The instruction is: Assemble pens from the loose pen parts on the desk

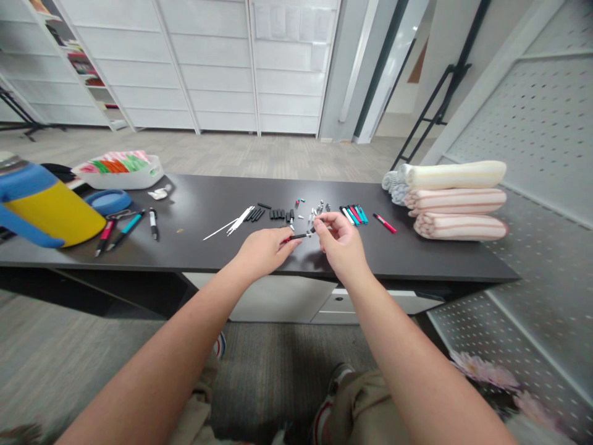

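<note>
My left hand (pixel 265 247) pinches a thin black and red pen part (pixel 296 236) just above the dark table (pixel 199 247). My right hand (pixel 338 238) is closed on the other end of that part, fingers pinched near a small silver tip. Just beyond the hands lie rows of loose pen pieces: white refills (pixel 236 222), black barrels (pixel 277 214), small silver tips and springs (pixel 319 207), and coloured pen caps (pixel 354 214). A red pen (pixel 385 223) lies alone further right.
Three rolled striped towels (pixel 456 201) are stacked at the table's right end. At the left stand a yellow and blue bottle (pixel 44 207), a blue lid (pixel 107 201), three assembled pens (pixel 127 228) and a white tray of coloured items (pixel 121 170). My knees show below the table's front edge.
</note>
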Demonstrator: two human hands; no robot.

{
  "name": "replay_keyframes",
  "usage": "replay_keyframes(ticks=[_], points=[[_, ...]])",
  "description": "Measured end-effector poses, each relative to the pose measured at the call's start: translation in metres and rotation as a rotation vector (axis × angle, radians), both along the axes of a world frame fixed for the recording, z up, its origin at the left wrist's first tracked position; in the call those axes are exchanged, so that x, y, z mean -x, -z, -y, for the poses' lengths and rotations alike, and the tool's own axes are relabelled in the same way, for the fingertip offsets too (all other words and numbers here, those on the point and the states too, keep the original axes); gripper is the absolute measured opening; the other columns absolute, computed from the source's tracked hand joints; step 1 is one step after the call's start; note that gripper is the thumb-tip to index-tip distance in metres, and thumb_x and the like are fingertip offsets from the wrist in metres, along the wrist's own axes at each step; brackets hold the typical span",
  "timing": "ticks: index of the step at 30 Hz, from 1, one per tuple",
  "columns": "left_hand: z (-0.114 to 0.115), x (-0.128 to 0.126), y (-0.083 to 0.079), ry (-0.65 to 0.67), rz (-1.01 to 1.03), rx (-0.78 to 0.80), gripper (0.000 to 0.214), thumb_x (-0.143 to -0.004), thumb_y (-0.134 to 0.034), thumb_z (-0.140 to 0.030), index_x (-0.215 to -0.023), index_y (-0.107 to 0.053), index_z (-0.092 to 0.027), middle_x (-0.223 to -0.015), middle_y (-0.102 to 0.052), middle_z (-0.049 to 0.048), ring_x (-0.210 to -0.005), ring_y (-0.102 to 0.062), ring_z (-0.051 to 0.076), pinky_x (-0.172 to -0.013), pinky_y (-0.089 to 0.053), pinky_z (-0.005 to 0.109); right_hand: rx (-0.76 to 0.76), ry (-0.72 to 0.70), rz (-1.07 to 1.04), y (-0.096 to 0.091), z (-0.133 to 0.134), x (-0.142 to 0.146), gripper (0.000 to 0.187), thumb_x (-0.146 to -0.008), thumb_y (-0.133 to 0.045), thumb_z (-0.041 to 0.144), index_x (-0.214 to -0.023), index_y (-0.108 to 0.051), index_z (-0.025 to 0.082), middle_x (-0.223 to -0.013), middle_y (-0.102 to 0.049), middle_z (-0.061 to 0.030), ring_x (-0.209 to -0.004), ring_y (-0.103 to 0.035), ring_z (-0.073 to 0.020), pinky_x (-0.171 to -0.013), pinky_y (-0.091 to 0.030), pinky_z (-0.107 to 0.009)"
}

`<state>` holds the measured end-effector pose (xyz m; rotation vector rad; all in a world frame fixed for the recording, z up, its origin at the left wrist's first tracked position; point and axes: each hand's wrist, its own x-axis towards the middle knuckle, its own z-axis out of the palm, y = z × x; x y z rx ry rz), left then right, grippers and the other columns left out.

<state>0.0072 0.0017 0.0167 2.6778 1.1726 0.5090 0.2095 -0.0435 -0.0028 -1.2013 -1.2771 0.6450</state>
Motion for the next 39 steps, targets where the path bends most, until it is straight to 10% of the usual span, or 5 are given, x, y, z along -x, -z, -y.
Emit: replay_keyframes(ticks=[39], points=[[0.0, -0.0007, 0.0007, 0.014, -0.037, 0.009, 0.03, -0.105, -0.052, -0.047, -0.091, -0.067, -0.025, -0.086, -0.075, 0.003, -0.079, -0.068, 0.023, -0.065, -0.035, 0.031, 0.051, -0.142, 0.181, 0.0001, 0.0005, 0.0033, 0.032, -0.097, -0.068, 0.052, -0.116, -0.069, 0.026, -0.088, -0.063, 0.0005, -0.062, -0.054, -0.0137, -0.057, -0.046, -0.028]])
